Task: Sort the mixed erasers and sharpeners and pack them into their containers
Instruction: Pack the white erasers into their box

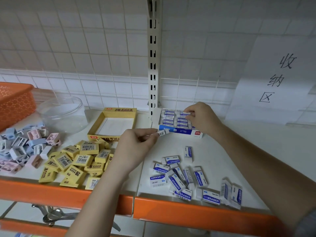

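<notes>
My left hand [135, 147] pinches a white and blue eraser [162, 133] just in front of the blue and white eraser box [181, 131]. My right hand [201, 117] pinches another white eraser [185, 114] over the rows packed in that box. Several loose white and blue erasers [188, 178] lie on the shelf at front right. A heap of yellow 2B erasers [77, 161] lies at front left, before an empty yellow box [116, 111]. Pastel sharpeners [24, 147] are piled at far left, near a clear round tub [63, 115].
An orange basket [15, 103] stands at the back left. The shelf has an orange front edge [188, 212]. A slotted white upright [153, 65] rises behind the eraser box. A paper sign [277, 79] hangs on the wire grid at the right.
</notes>
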The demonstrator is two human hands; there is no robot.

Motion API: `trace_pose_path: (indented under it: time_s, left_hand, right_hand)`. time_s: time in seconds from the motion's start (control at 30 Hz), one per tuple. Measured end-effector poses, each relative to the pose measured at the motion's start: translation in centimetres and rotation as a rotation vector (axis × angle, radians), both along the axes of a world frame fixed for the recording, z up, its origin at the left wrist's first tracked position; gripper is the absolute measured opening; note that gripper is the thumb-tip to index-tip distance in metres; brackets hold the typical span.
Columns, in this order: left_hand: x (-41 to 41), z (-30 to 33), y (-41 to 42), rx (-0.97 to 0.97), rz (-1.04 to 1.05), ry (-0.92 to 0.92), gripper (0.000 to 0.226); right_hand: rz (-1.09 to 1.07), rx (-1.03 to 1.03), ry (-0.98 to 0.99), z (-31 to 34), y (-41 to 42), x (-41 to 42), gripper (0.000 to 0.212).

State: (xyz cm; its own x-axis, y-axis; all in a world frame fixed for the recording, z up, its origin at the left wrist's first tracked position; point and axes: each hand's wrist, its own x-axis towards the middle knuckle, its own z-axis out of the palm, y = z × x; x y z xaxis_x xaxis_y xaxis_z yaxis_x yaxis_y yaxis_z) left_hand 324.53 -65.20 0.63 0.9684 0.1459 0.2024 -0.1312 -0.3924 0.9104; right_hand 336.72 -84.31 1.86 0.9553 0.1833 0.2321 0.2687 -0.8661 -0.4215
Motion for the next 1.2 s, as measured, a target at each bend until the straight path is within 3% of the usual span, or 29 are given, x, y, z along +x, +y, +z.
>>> trace_pose_path:
  time_s: [0.3,0.57,0.67,0.77,0.83,1.03,1.2]
  left_hand:
    - [-0.8,-0.4,1.1,-0.122,-0.017,-0.133,0.033]
    - [-1.6,0.2,1.0,-0.227,0.020,-0.119,0.034]
    - [-1.6,0.4,0.6,-0.356,0.089,-0.133,0.029]
    - [-1.6,0.5,-0.2,-0.427,0.138,-0.192,0.026]
    - [-1.5,0.3,-0.9,-0.444,0.136,-0.246,0.025]
    - [-1.3,0.0,-2.5,-0.355,0.097,-0.260,0.028]
    - [-0.9,-0.5,-1.4,0.036,-0.011,-0.073,0.025]
  right_hand:
    - [-0.016,0.061,-0.054,-1.8,0.3,1.3,0.028]
    - [-0.016,0.066,-0.095,-1.8,0.4,0.7,0.028]
    - [0.052,0.223,-0.149,-0.1,1.1,-1.7,0.023]
    - [0.194,0.568,0.128,1.9,2.0,-4.9,0.017]
    - [0.250,0.649,0.325,2.4,2.4,-6.5,0.012]
    - [0.257,0.854,0.467,2.2,2.4,-7.5,0.014]
    - [0.115,1.046,0.514,3.3,0.5,-6.6,0.011]
